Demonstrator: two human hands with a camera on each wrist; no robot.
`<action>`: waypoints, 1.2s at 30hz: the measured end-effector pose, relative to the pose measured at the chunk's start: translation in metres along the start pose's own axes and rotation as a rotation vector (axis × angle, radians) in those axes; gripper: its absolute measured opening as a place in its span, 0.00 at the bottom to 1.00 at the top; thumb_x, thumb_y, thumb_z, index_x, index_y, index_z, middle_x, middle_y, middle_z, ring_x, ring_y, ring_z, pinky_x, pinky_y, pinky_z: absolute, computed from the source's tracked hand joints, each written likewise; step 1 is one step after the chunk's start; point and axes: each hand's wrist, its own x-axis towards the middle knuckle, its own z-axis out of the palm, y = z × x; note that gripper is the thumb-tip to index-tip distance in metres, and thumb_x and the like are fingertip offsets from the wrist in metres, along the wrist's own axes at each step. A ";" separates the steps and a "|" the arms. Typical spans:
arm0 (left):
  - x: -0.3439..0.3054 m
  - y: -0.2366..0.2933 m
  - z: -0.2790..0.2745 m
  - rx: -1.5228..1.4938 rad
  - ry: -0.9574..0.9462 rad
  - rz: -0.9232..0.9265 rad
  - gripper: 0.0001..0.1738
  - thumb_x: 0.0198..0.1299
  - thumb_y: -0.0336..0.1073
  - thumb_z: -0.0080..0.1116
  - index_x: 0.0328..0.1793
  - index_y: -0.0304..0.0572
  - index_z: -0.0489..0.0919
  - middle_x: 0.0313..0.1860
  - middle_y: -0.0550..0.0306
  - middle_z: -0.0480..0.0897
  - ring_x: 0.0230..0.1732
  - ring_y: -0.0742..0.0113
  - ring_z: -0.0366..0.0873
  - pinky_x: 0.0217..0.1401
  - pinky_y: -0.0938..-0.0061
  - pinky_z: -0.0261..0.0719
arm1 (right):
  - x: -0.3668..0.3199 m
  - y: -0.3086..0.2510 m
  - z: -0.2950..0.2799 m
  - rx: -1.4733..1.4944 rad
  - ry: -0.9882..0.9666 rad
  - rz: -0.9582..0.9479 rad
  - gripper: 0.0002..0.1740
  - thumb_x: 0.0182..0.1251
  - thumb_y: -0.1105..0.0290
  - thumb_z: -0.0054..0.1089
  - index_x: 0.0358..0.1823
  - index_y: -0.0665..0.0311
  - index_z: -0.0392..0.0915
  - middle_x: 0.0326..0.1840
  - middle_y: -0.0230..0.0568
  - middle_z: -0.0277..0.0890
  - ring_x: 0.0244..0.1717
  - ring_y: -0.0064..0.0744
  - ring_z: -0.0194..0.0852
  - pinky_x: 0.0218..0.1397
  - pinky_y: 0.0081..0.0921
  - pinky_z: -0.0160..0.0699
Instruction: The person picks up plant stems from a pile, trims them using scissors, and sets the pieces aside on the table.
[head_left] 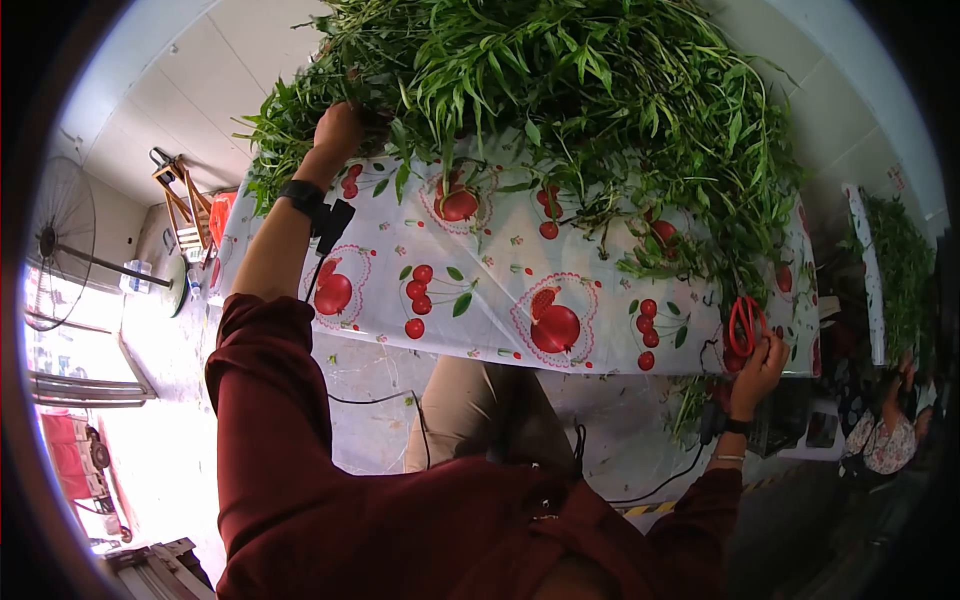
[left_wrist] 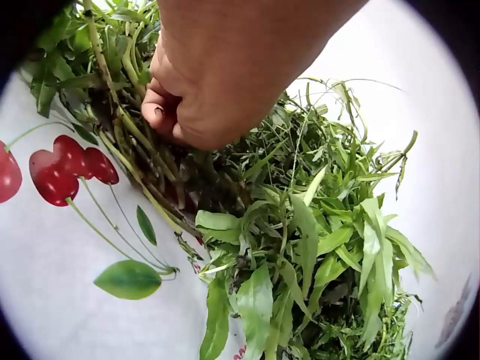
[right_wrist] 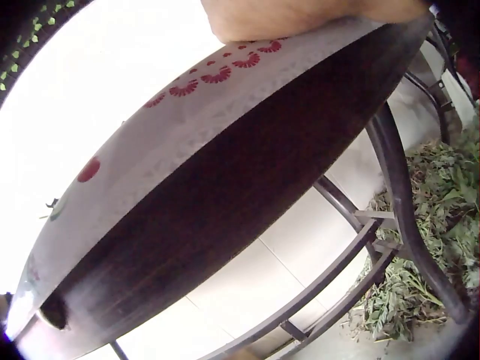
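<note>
A large heap of leafy green stems (head_left: 600, 90) covers the far half of the table. At its left side the left hand (head_left: 340, 128) has its fingers curled among the stems; the left wrist view shows this hand (left_wrist: 217, 82) closed over brownish-green stalks (left_wrist: 142, 150). Near the table's right front corner, the right hand (head_left: 760, 372) holds scissors by their red handles (head_left: 745, 326), which stand up from the cloth; leaves and shadow hide the blades. Only part of the right hand (right_wrist: 300, 16) shows in the right wrist view, above the table edge.
A cloth printed with cherries and pomegranates (head_left: 490, 310) covers the table. At the left stand a fan (head_left: 60, 240) and a wooden folding stand (head_left: 182, 205). Another person (head_left: 888, 440) is at the far right beside more greens (head_left: 895, 270). Cut leaves (right_wrist: 412, 277) lie on the floor.
</note>
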 end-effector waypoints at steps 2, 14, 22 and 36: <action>-0.004 0.001 -0.001 -0.037 -0.016 0.001 0.11 0.58 0.36 0.49 0.42 0.42 0.79 0.43 0.41 0.79 0.47 0.43 0.77 0.47 0.56 0.75 | 0.000 0.001 0.000 -0.006 0.004 -0.010 0.09 0.67 0.73 0.46 0.43 0.68 0.74 0.41 0.43 0.70 0.41 0.41 0.72 0.46 0.31 0.71; -0.039 0.008 -0.015 -0.213 0.108 0.186 0.11 0.63 0.37 0.46 0.47 0.40 0.73 0.44 0.43 0.79 0.47 0.43 0.76 0.48 0.59 0.73 | 0.001 -0.002 0.000 0.003 0.012 0.002 0.09 0.67 0.74 0.46 0.42 0.69 0.74 0.40 0.45 0.71 0.40 0.43 0.72 0.44 0.33 0.70; -0.049 0.017 -0.031 -0.212 0.034 0.085 0.14 0.65 0.45 0.45 0.45 0.42 0.74 0.40 0.40 0.79 0.43 0.40 0.76 0.44 0.55 0.72 | -0.001 0.000 0.003 0.041 0.029 0.007 0.10 0.66 0.74 0.45 0.42 0.69 0.75 0.40 0.44 0.71 0.40 0.41 0.73 0.44 0.32 0.71; -0.049 0.023 -0.036 -0.403 -0.065 -0.159 0.17 0.65 0.48 0.43 0.39 0.42 0.73 0.29 0.45 0.79 0.33 0.50 0.79 0.34 0.59 0.72 | 0.001 -0.001 0.005 0.042 0.023 -0.024 0.08 0.66 0.75 0.48 0.42 0.69 0.75 0.40 0.44 0.71 0.39 0.40 0.73 0.41 0.32 0.71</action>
